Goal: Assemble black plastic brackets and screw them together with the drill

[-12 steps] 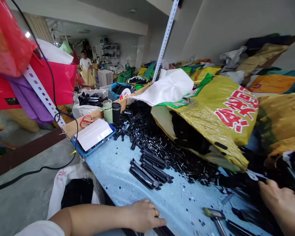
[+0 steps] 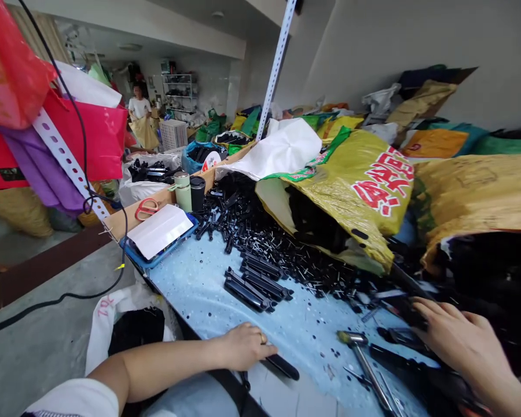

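Observation:
My left hand (image 2: 242,347) rests at the near edge of the pale blue table (image 2: 200,289), its fingers curled over one end of a long black plastic piece (image 2: 283,366). My right hand (image 2: 458,341) reaches in from the right with its fingers stretched out, the tips touching a black part (image 2: 410,317) at the foot of a dark heap. A hammer (image 2: 359,347) with a metal handle lies between my hands. A neat row of black strips (image 2: 256,285) lies beyond my left hand, in front of a big pile of small black parts (image 2: 260,231).
A yellow printed sack (image 2: 360,185) spills black parts over the table. At the left end sit a blue tray with white paper (image 2: 158,231), red scissors (image 2: 146,208) and two flasks (image 2: 189,191). A white bag (image 2: 125,324) stands on the floor. A person (image 2: 138,110) stands far back.
My right hand has come up and to the left, fingers now stretched onto the black parts. My left hand has shifted slightly, and the black piece under it shows. The view has swung right.

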`<move>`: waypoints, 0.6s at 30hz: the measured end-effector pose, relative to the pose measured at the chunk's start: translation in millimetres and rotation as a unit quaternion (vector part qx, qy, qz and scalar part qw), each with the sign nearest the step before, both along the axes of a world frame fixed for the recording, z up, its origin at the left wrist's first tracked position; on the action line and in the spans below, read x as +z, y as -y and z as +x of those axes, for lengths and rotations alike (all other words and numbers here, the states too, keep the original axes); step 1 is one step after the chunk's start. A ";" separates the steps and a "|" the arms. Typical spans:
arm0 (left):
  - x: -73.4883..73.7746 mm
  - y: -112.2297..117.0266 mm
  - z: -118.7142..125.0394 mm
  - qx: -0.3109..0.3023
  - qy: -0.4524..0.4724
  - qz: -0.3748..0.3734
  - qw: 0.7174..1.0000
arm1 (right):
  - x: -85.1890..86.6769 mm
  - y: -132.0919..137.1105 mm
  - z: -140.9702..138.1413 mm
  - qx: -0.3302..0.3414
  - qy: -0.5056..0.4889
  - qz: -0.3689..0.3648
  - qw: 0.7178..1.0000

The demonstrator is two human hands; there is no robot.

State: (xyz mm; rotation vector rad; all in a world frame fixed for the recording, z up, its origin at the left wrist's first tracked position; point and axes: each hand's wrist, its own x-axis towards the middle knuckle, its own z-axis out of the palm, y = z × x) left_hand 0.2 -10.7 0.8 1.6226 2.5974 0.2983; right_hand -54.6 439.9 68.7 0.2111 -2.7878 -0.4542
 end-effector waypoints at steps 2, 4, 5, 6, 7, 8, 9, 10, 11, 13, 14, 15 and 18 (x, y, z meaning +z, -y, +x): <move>2.7 -1.9 0.6 0.007 0.005 -0.001 1.000 | 3.9 39.8 17.8 0.009 0.076 -0.029 0.997; 3.4 -7.4 1.9 0.006 0.007 0.007 1.000 | 3.7 86.0 39.9 -0.014 0.183 -0.064 0.981; 2.8 -11.2 2.8 0.001 0.007 0.012 1.000 | 1.7 108.8 52.1 -0.025 0.230 -0.070 0.970; 1.7 -15.2 3.8 -0.006 0.006 0.016 1.000 | -1.4 129.7 64.8 -0.015 0.257 -0.074 0.963; 0.4 -19.0 4.7 -0.014 0.005 0.017 1.000 | -5.3 147.8 77.6 0.012 0.269 -0.078 0.960; -0.8 -22.0 5.5 -0.020 0.003 0.015 1.000 | -9.5 162.4 90.4 0.034 0.280 -0.084 0.956; -1.5 -23.9 5.9 -0.023 0.002 0.012 1.000 | -13.6 173.4 102.8 0.052 0.285 -0.092 0.953; -1.6 -24.5 6.1 -0.022 0.001 0.008 1.000 | -17.1 181.1 114.6 0.061 0.288 -0.106 0.950; -0.9 -23.9 5.9 -0.018 0.000 0.006 1.000 | -19.8 186.3 125.5 0.062 0.292 -0.124 0.946; 2.0 -20.5 5.3 -0.012 0.001 0.002 1.000 | -22.7 192.8 143.7 0.073 0.301 -0.164 0.936; 3.8 -18.6 5.2 -0.013 0.003 -0.001 1.000 | -23.4 195.8 150.6 0.085 0.308 -0.180 0.930; 5.5 -17.2 5.3 -0.016 0.004 -0.006 1.000 | -24.1 199.2 156.1 0.097 0.317 -0.190 0.924; 8.4 -18.3 7.4 -0.020 0.012 -0.017 1.000 | -30.2 212.3 165.1 0.101 0.339 -0.196 0.914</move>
